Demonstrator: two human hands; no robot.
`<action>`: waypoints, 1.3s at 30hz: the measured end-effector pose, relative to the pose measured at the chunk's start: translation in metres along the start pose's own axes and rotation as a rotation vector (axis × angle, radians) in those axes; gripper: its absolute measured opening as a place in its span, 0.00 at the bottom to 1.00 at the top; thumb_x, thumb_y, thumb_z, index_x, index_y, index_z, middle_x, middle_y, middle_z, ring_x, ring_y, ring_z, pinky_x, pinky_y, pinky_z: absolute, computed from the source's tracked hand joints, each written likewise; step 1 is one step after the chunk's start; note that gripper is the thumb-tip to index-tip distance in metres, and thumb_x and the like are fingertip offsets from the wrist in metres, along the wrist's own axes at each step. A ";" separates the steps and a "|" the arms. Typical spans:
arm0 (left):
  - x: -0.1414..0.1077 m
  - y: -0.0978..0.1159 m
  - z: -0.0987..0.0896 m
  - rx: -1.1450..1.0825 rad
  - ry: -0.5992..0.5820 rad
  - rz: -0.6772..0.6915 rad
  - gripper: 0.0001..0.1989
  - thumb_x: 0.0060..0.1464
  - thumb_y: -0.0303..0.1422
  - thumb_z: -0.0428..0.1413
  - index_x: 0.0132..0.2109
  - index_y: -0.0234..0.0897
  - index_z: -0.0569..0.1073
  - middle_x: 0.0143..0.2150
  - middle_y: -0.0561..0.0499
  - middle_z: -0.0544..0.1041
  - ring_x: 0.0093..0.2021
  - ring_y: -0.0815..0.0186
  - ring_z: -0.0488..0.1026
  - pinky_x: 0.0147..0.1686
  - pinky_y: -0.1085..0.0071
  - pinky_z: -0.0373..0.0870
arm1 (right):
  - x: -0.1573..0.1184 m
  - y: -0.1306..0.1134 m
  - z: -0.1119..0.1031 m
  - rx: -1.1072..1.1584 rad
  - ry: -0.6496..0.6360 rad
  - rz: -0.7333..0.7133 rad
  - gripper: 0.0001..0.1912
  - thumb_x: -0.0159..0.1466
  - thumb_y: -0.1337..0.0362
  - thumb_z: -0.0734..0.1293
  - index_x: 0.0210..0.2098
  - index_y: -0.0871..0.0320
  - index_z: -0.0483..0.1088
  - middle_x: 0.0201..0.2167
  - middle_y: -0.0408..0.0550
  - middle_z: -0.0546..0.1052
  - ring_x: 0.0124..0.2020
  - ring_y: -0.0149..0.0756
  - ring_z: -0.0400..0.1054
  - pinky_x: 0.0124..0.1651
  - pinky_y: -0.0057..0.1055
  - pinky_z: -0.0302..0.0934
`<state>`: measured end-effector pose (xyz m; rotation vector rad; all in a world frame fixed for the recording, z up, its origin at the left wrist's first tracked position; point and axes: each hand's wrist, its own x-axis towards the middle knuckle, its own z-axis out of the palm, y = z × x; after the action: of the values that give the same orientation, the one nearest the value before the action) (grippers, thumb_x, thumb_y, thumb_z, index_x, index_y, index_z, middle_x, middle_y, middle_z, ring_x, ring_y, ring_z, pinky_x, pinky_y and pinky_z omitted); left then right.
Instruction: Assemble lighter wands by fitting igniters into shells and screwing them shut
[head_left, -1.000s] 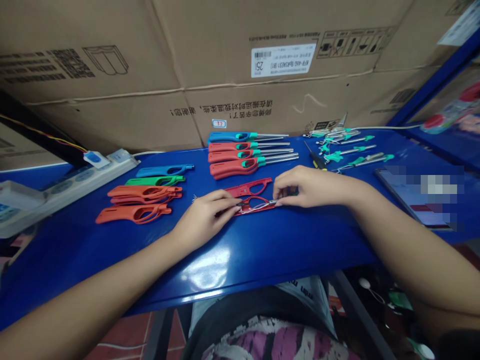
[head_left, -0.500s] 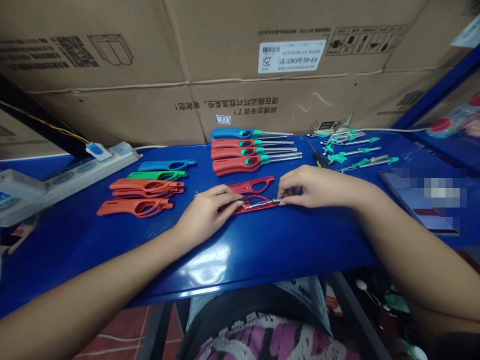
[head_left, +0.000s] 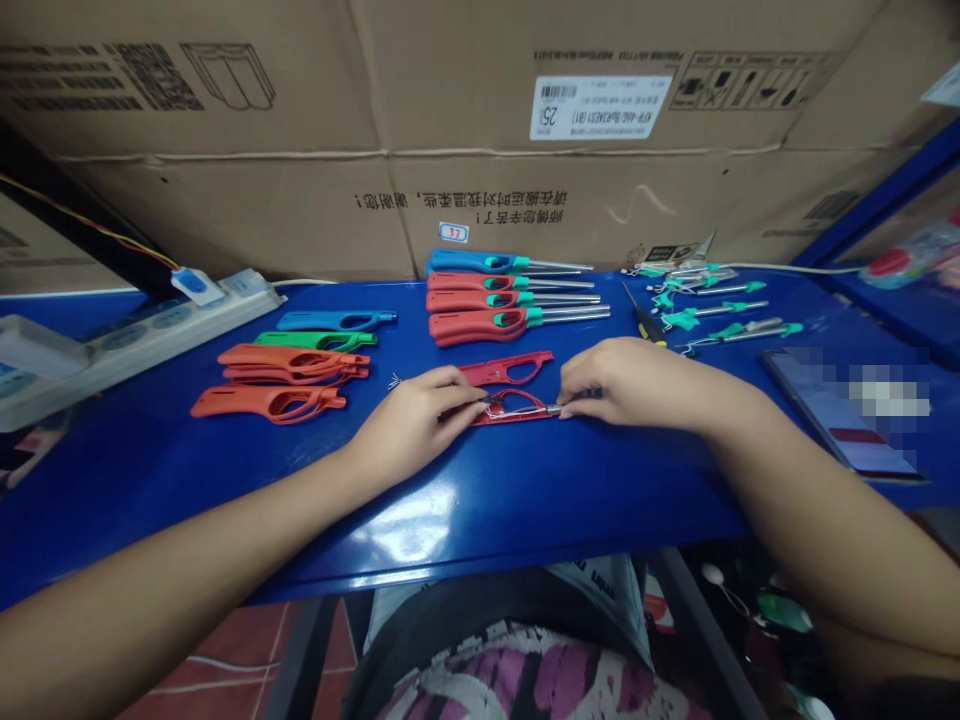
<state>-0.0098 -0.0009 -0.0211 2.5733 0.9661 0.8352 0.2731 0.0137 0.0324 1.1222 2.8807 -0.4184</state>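
Observation:
On the blue table (head_left: 480, 510) lies a red open half shell (head_left: 517, 418) with thin white wires and a small metal part at its right end. My left hand (head_left: 429, 412) pinches a small dark part at the shell's left side. The fingers of my right hand (head_left: 600, 380) are closed on the metal part at the shell's right end; a dark piece shows between them. Just behind lies another red half shell (head_left: 506, 370), touched by neither hand as far as shows.
Several assembled lighters (head_left: 480, 325) lie behind my hands. Orange, green and blue shells (head_left: 262, 402) are at the left, near a power strip (head_left: 142, 345). Metal rods with teal parts (head_left: 727, 308), a screwdriver (head_left: 646, 325) and a tablet (head_left: 844, 420) are at the right. Cardboard (head_left: 262, 210) stands behind.
The metal part at the right end now sits slightly lower, against the shell's end, and my right hand has shifted slightly with it. My left hand holds nearly the same place.

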 end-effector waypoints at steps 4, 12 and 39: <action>0.001 0.001 -0.001 -0.009 0.003 -0.001 0.09 0.66 0.31 0.56 0.46 0.34 0.81 0.40 0.47 0.80 0.37 0.65 0.78 0.39 0.69 0.76 | 0.002 -0.015 -0.002 -0.187 -0.035 0.051 0.09 0.65 0.69 0.67 0.31 0.57 0.78 0.32 0.49 0.81 0.36 0.41 0.74 0.35 0.33 0.56; -0.001 0.003 -0.004 -0.009 -0.020 -0.011 0.10 0.65 0.30 0.56 0.47 0.34 0.81 0.41 0.45 0.81 0.39 0.63 0.79 0.41 0.69 0.76 | 0.008 -0.045 -0.001 -0.414 -0.202 0.090 0.12 0.59 0.80 0.64 0.29 0.61 0.77 0.31 0.53 0.79 0.28 0.38 0.70 0.28 0.34 0.47; -0.004 0.004 -0.008 -0.001 -0.029 -0.040 0.08 0.66 0.30 0.56 0.47 0.35 0.80 0.44 0.46 0.80 0.41 0.63 0.79 0.40 0.69 0.74 | 0.013 -0.003 0.025 0.490 0.154 -0.063 0.05 0.64 0.64 0.70 0.37 0.60 0.73 0.32 0.43 0.71 0.25 0.24 0.58 0.29 0.25 0.54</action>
<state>-0.0146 -0.0061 -0.0149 2.5494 1.0046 0.7853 0.2599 0.0140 0.0076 1.1558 3.0396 -1.1366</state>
